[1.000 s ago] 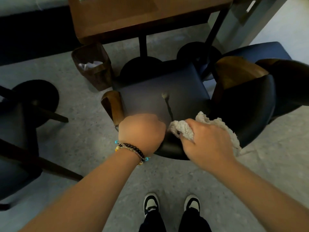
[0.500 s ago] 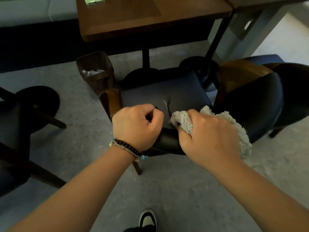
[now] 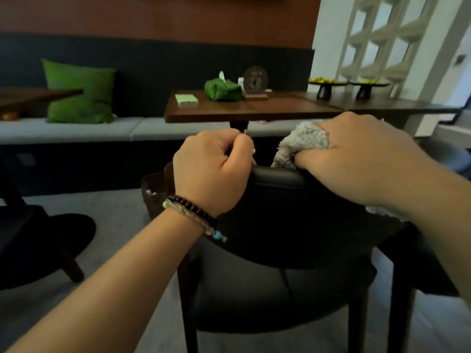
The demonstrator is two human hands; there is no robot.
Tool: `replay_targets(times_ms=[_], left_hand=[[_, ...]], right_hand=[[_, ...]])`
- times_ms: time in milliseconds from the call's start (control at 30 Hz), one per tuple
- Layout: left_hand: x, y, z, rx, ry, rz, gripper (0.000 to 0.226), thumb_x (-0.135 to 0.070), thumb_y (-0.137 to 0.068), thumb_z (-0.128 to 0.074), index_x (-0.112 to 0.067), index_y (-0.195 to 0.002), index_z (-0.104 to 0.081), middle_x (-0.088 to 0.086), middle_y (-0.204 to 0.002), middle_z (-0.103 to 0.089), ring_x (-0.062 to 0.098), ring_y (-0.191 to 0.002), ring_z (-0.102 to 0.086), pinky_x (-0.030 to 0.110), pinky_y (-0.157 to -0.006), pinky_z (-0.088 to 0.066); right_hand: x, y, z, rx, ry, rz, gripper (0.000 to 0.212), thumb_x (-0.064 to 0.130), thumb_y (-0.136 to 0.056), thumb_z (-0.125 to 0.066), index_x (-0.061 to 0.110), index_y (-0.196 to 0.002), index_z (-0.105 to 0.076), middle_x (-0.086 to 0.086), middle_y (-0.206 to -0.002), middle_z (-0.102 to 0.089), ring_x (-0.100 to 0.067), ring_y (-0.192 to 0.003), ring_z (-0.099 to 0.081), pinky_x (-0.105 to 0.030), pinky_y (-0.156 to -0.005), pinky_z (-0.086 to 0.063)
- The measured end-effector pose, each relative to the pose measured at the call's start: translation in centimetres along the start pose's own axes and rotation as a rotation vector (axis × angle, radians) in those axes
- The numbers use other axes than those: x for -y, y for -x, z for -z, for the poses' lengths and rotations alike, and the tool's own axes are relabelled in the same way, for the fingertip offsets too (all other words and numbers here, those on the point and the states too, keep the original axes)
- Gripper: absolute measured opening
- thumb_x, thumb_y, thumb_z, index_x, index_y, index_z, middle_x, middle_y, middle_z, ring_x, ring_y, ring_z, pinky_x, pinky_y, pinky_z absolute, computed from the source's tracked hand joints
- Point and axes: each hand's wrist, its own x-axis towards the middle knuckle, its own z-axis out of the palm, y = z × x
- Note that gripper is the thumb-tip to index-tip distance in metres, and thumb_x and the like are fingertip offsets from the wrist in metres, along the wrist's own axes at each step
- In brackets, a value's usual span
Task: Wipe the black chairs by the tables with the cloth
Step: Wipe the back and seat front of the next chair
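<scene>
A grey floor (image 3: 122, 207) ran underfoot, and straight ahead stood a wooden table (image 3: 244, 108) on a dark central post. On its top sat a green tissue pouch (image 3: 223, 89), a pale green pad (image 3: 186, 100) and a small round framed stand (image 3: 255, 82). Behind it ran a long bench with a grey seat cushion (image 3: 68, 129) and a dark backrest, a green pillow (image 3: 80, 91) propped against that backrest on the left. Off to the right, two dark pedestal dishes (image 3: 327, 86) carried something yellow, in front of a pale lattice screen (image 3: 387, 34).

Down in front was the black chair (image 3: 280, 200), close under the camera, facing the table with its back to the person. The curved top rail ran left to right across the view, the seat below it, the legs going down to the floor.

The left hand (image 3: 211, 171) was on the rail's left end, fingers curled tight over the top edge in a firm grip, beaded bracelets (image 3: 193, 212) at the wrist. The right hand (image 3: 356, 154) was on the rail just beside it, fingers closed round the cloth (image 3: 303, 143), a fuzzy grey-white bundle bunched up and poking out past the knuckles, pressed down onto the rail. More of the cloth showed under the right wrist. Another dark chair (image 3: 38, 240) stood at far left.
</scene>
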Motion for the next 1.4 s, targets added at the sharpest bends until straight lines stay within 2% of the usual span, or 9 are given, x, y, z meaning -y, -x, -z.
replay_targets(times_ms=[133,267,333,500,700,900,1100,1233,1400], left_hand=[[0.9,2.2,-0.3,-0.063,-0.015,-0.129,0.04,-0.032,-0.092,-0.036,-0.014,-0.069,-0.063,-0.008,-0.06,-0.054,0.01,-0.058,-0.052,0.04,-0.058,-0.043],[1.0,5.1,0.3,-0.068,-0.017,-0.137,0.031,-0.027,-0.096,-0.035,-0.026,-0.109,-0.063,-0.012,-0.111,-0.063,0.004,-0.112,-0.053,0.044,-0.1,-0.041],[0.7,7.1,0.5,-0.112,0.089,-0.019,0.034,-0.029,-0.096,-0.037,-0.029,-0.122,-0.058,-0.015,-0.133,-0.055,0.004,-0.132,-0.042,0.034,-0.113,-0.033],[-1.4,10.4,-1.2,-0.387,0.509,0.54,0.03,-0.034,-0.095,-0.041,-0.044,-0.119,-0.056,-0.017,-0.13,-0.056,-0.007,-0.115,-0.053,0.022,-0.095,-0.045],[0.9,13.2,-1.0,-0.305,0.927,1.134,0.026,-0.036,-0.101,-0.04,-0.032,-0.122,-0.056,-0.005,-0.115,-0.058,0.012,-0.102,-0.056,0.036,-0.086,-0.045],[4.1,14.7,-0.7,-0.263,1.207,1.291,0.041,-0.038,-0.096,-0.046,-0.025,-0.134,-0.049,0.013,-0.127,-0.057,0.032,-0.113,-0.056,0.048,-0.085,-0.048],[6.5,15.1,-1.1,-0.253,1.374,1.323,0.042,-0.048,-0.093,-0.043,-0.022,-0.12,-0.061,0.015,-0.124,-0.061,0.036,-0.111,-0.059,0.052,-0.083,-0.05],[7.2,14.5,-1.4,-0.275,1.407,1.329,0.053,-0.049,-0.095,-0.041,-0.015,-0.134,-0.052,0.016,-0.127,-0.058,0.033,-0.116,-0.055,0.05,-0.098,-0.042],[8.1,14.1,-2.1,-0.284,1.531,1.326,0.067,-0.06,-0.091,-0.04,-0.015,-0.14,-0.046,0.019,-0.137,-0.051,0.033,-0.13,-0.046,0.052,-0.11,-0.031]], right_hand=[[0.3,0.9,0.0,-0.106,0.009,0.027,0.029,0.052,-0.089,-0.047,0.029,-0.092,-0.064,0.008,-0.075,-0.06,-0.012,-0.066,-0.054,-0.029,-0.057,-0.041],[1.0,1.8,-0.4,-0.2,-0.008,0.119,0.025,0.049,-0.092,-0.045,0.031,-0.1,-0.059,0.014,-0.076,-0.051,-0.008,-0.066,-0.044,-0.031,-0.059,-0.035],[1.4,2.1,-0.8,-0.244,-0.049,0.194,0.021,0.046,-0.093,-0.045,0.031,-0.1,-0.057,0.013,-0.078,-0.053,-0.013,-0.075,-0.052,-0.032,-0.062,-0.039],[1.0,2.6,-2.5,-0.496,0.005,0.356,0.026,0.045,-0.093,-0.046,0.027,-0.107,-0.059,0.011,-0.069,-0.048,-0.015,-0.065,-0.047,-0.029,-0.056,-0.031],[0.2,2.8,-3.3,-0.601,0.052,0.447,0.026,0.041,-0.089,-0.055,0.019,-0.1,-0.064,0.002,-0.069,-0.063,-0.015,-0.058,-0.042,-0.022,-0.05,-0.024],[-0.1,3.3,-3.7,-0.613,0.093,0.459,0.027,0.036,-0.087,-0.057,0.012,-0.094,-0.067,-0.004,-0.067,-0.064,-0.02,-0.055,-0.048,-0.023,-0.052,-0.025],[-0.2,3.2,-4.7,-0.749,0.104,0.517,0.037,0.03,-0.091,-0.051,0.006,-0.111,-0.07,-0.016,-0.09,-0.073,-0.035,-0.077,-0.068,-0.044,-0.072,-0.054],[1.3,3.6,-7.2,-0.962,0.209,0.671,0.038,0.022,-0.097,-0.048,0.001,-0.123,-0.064,-0.022,-0.12,-0.066,-0.039,-0.112,-0.063,-0.051,-0.097,-0.044],[6.3,2.4,-11.5,-0.797,0.567,0.892,0.035,0.014,-0.102,-0.041,0.002,-0.129,-0.061,-0.018,-0.127,-0.064,-0.033,-0.124,-0.057,-0.053,-0.113,-0.025]])
